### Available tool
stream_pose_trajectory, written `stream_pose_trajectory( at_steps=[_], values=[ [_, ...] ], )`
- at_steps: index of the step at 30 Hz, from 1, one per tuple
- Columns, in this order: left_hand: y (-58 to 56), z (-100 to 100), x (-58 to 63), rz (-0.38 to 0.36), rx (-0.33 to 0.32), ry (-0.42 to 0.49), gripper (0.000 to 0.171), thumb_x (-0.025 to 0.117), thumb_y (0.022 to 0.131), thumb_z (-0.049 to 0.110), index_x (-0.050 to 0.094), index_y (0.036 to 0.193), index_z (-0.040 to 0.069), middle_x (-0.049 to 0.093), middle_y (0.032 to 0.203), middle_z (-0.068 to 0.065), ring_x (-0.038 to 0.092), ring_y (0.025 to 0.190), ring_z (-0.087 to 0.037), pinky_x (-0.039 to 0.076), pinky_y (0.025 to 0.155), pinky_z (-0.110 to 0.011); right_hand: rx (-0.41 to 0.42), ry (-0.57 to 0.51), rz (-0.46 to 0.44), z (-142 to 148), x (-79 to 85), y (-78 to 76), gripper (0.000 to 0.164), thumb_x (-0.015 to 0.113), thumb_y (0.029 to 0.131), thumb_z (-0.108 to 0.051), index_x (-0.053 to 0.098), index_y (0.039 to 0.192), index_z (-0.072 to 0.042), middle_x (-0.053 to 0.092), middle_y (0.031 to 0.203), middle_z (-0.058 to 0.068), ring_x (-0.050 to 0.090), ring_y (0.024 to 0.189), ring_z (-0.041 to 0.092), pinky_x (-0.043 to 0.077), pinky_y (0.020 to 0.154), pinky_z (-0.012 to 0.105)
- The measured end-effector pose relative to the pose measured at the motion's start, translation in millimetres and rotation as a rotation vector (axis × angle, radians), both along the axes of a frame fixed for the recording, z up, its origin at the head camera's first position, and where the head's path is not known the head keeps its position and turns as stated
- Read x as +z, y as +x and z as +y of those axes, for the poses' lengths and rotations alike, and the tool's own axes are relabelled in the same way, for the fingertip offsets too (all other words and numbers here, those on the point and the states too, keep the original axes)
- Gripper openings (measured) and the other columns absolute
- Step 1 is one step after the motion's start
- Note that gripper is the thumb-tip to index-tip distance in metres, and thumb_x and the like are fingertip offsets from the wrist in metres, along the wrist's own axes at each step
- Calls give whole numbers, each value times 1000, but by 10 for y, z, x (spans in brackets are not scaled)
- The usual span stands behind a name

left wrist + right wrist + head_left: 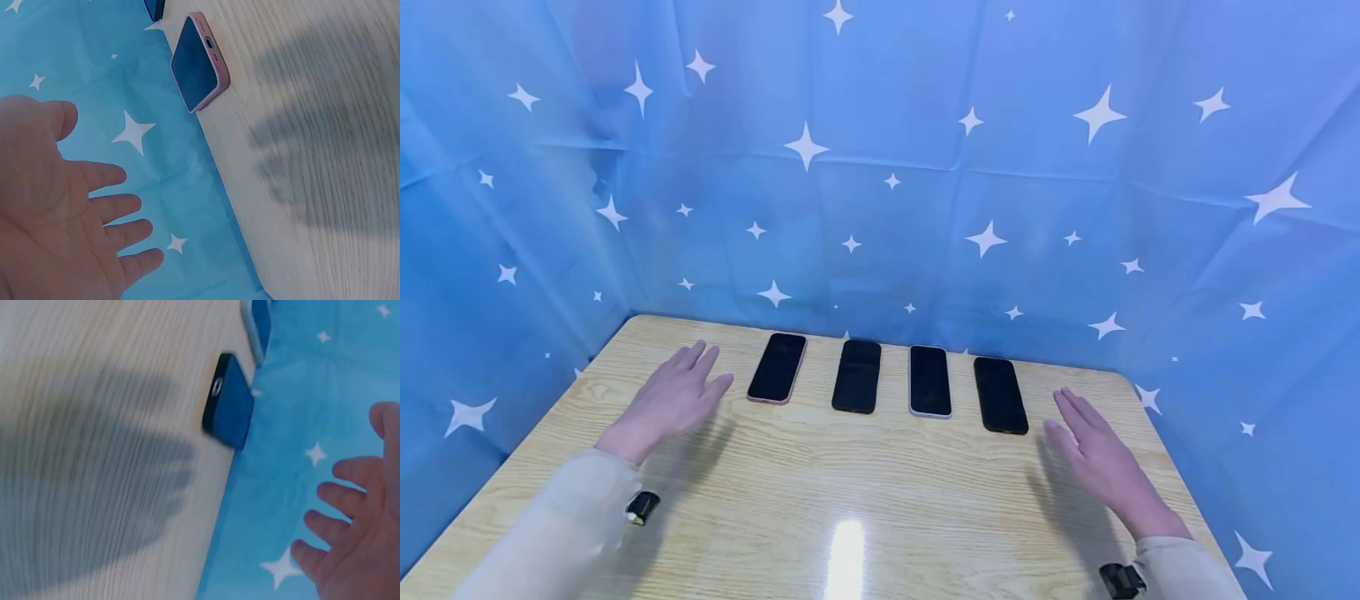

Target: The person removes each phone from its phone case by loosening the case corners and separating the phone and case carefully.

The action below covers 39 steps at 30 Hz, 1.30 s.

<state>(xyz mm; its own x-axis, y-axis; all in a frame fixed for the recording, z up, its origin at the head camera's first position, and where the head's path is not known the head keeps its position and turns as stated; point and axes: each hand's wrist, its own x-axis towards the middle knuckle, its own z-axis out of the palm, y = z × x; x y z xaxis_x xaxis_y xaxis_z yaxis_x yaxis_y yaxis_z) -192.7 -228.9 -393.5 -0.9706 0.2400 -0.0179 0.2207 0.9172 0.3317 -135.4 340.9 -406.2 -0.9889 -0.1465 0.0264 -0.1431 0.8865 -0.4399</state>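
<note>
Several smartphones lie in a row near the table's far edge, dark screens up. At the row's left end is a phone in a pink case (777, 367); to its right come a black phone (857, 376), a phone with a pale lilac-blue edge (929, 382) and another black phone (1001, 395). My left hand (672, 396) hovers left of the pink-cased phone, fingers extended and nothing in the palm. Beyond the right end of the row, my right hand (1108, 462) is raised over the table, fingers straight and holding nothing. Both hands cast shadows on the wood.
The light wood table (775, 500) has rounded far corners and a bright glare patch near its front. A blue curtain with white stars (895, 242) hangs close behind the table and along both sides. Each wrist carries a small black device, the left one (642, 507) plainly seen.
</note>
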Motion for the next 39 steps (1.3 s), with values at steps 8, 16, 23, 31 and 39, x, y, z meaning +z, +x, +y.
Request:
stream_pose_trajectory(
  at_steps=[8,16,23,31,39],
  values=[
    [-54,118,1,3,7,2,72,33,112,45,27,157,-11,23,162,-36,23,148,-56,22,122,-67,23,-42,41,-331,28,-1,67,39,112,-45,24,163,-5,22,168,24,22,151,50,27,116,72],
    [-127,210,-51,11,13,-2,72,34,111,46,29,157,-9,28,160,-36,28,145,-57,27,119,-69,43,-70,58,-653,-12,-34,66,40,112,-47,29,162,-6,24,169,18,25,152,46,28,119,68],
    [-173,320,-78,-11,15,1,72,37,110,47,31,157,-8,31,159,-36,30,144,-56,32,115,-71,67,-82,80,-886,-64,-39,62,42,112,-43,32,161,-7,30,168,15,34,149,44,36,116,66],
    [-246,425,-133,-23,13,-4,72,39,110,45,31,156,-9,33,158,-36,31,144,-57,32,116,-70,113,-122,73,-1097,-141,-58,60,42,111,-43,36,160,-9,36,165,15,34,150,41,35,119,64],
    [-318,523,-204,-38,10,-18,72,40,109,45,33,156,-9,38,154,-37,34,142,-57,35,115,-68,159,-160,26,-1322,-208,-99,59,41,112,-44,36,161,-12,37,165,12,34,151,36,33,121,60]
  ],
)
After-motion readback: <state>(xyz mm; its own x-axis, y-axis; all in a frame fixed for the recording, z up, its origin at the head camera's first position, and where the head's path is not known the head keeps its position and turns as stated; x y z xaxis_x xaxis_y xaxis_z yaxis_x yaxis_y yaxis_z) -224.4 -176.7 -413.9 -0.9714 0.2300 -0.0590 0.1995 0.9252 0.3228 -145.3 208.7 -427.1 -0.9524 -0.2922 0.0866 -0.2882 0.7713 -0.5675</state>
